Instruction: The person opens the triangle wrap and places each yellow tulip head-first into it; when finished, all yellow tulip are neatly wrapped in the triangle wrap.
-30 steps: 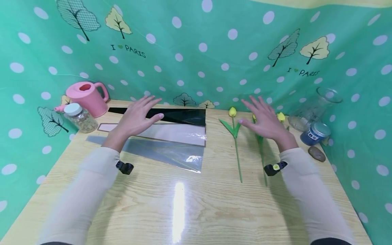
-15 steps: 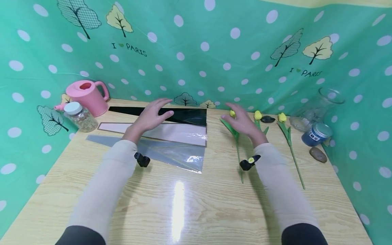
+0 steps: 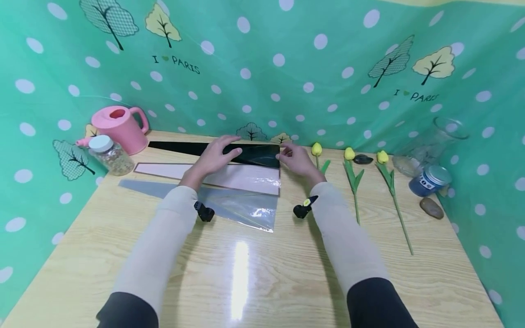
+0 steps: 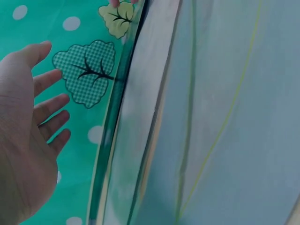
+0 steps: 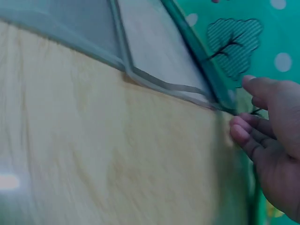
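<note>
Three tapered flower sleeves lie stacked across the left half of the table: a black sleeve (image 3: 258,155) at the back, a pale pink sleeve (image 3: 250,178) with a dark border, and a translucent grey-blue sleeve (image 3: 238,207) in front. My left hand (image 3: 215,157) hovers by the middle of the black sleeve, fingers spread and nothing held, as the left wrist view also shows. My right hand (image 3: 297,159) is at the black sleeve's wide right end. In the right wrist view its fingertips (image 5: 240,133) are right at the corner, with the thumb apart from them.
Three yellow tulips (image 3: 349,154) with green stems lie right of the sleeves, beside a dark stone (image 3: 362,159). Far right are a glass vase (image 3: 445,132), a blue jar (image 3: 428,181) and a brown stone (image 3: 431,207). A pink watering can (image 3: 123,130) and white-lidded jar (image 3: 112,157) stand left.
My right hand has moved left from over the tulips to the black sleeve's right end. My left hand has shifted right along the sleeve.
</note>
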`<state>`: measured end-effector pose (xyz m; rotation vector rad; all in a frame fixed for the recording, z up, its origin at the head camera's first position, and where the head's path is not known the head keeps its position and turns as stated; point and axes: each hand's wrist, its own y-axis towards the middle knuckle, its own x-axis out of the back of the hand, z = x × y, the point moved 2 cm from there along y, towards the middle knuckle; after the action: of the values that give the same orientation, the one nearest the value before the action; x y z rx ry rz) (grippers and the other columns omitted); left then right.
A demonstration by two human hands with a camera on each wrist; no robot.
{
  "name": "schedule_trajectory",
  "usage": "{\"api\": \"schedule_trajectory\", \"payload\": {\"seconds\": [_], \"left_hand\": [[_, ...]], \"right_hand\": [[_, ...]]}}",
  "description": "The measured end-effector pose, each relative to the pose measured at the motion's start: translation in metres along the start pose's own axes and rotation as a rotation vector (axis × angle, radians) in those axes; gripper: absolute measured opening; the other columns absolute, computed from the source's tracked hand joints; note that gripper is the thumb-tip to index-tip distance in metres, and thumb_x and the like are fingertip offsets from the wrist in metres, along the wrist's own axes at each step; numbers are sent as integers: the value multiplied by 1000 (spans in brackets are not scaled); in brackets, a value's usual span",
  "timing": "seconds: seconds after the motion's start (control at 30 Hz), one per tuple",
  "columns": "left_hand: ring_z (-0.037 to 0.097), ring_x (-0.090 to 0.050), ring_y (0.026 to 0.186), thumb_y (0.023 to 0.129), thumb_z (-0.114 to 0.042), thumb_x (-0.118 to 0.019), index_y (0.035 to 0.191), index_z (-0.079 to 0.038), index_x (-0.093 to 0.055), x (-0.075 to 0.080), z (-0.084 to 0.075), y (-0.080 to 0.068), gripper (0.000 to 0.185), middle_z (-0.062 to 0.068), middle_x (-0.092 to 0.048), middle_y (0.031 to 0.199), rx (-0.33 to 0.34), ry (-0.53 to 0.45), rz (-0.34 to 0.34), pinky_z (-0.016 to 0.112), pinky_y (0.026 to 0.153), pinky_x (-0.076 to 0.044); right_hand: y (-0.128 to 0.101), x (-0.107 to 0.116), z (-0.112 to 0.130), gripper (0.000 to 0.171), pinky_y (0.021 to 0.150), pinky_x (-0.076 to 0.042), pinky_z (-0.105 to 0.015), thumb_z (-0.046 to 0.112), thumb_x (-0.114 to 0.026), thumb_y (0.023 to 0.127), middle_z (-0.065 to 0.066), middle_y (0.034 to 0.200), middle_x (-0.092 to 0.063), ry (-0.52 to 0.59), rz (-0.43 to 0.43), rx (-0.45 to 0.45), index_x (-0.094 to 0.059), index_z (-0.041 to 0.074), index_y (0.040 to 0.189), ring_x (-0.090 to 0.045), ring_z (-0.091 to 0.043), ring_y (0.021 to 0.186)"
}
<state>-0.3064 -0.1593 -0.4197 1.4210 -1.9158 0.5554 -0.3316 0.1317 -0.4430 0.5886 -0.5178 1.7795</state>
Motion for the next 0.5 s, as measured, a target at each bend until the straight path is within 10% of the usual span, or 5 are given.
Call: {"api": "schedule_trajectory", "payload": {"seconds": [0.5], "left_hand": [[33,-34,155,107,-39,-53,152,-18,-52,-20,1,21,50,9,-46,162,-13,-36,-5,54,128,-26]], "right_hand": [[15,-26,-6,24,100,-55,-43,12,-68,100,-17,119,-72,-107,-252,30,-75,3,121,-66,-31,114]]}}
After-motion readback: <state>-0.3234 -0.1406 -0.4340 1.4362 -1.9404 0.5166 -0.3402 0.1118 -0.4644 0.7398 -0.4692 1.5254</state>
